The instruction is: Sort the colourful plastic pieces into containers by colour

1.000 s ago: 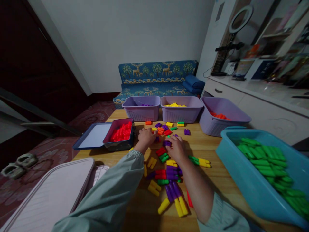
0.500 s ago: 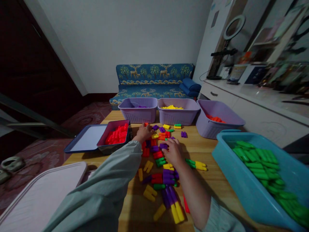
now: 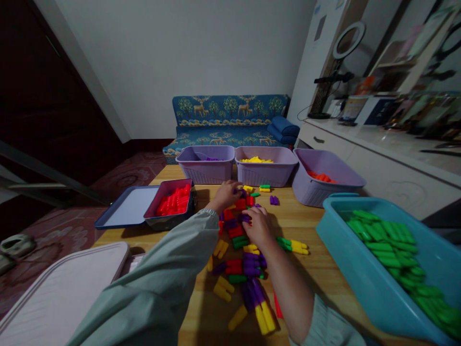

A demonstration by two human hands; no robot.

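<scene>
Touching colored blocks (image 3: 236,231), the left hand (image 3: 226,193) sits beyond the right hand (image 3: 259,226).

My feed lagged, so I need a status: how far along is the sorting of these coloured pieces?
Partly done: the blue tub holds many green pieces, the red tin red ones, the three lilac bins a few each. The left hand and right hand are down in the mixed pile. Many joined pieces remain loose on the table.

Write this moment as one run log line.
left hand: touching small purple plastic block | right hand: resting on pile of coloured plastic blocks | grip: unclear
</scene>
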